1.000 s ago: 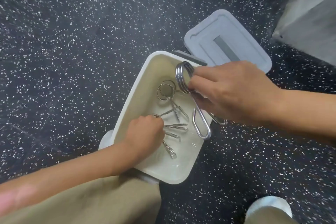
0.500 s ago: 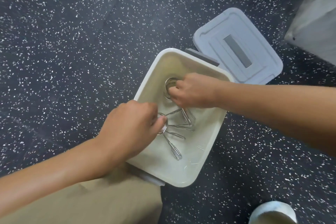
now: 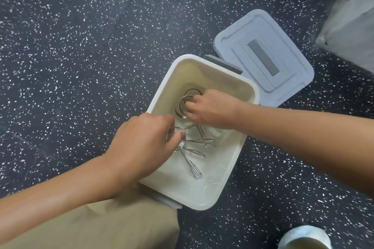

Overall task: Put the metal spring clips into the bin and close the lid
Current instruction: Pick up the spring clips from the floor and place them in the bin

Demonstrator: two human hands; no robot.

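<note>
A cream-white rectangular bin (image 3: pixel 232 168) stands open on the speckled floor. Its grey lid (image 3: pixel 263 56) lies flat on the floor, top side up, behind the bin's far right corner. Several metal spring clips (image 3: pixel 194 153) lie tangled on the bin's bottom. My right hand (image 3: pixel 210 109) is down inside the bin at its far end, fingers closed on the coil of one spring clip (image 3: pixel 182 105). My left hand (image 3: pixel 145 143) reaches over the bin's left wall, thumb and fingers pinched on the coil of another spring clip (image 3: pixel 181 143).
The dark rubber floor (image 3: pixel 81 66) with white flecks surrounds the bin. A pale grey block (image 3: pixel 352 18) stands at the upper right. My tan trouser leg (image 3: pixel 101 224) touches the bin's near corner. A white shoe tip (image 3: pixel 303 236) shows at the bottom right.
My right hand has lowered its clip from above the rim down onto the bin's bottom. My left hand rose from the bin's floor to the left wall, still on a clip's coil.
</note>
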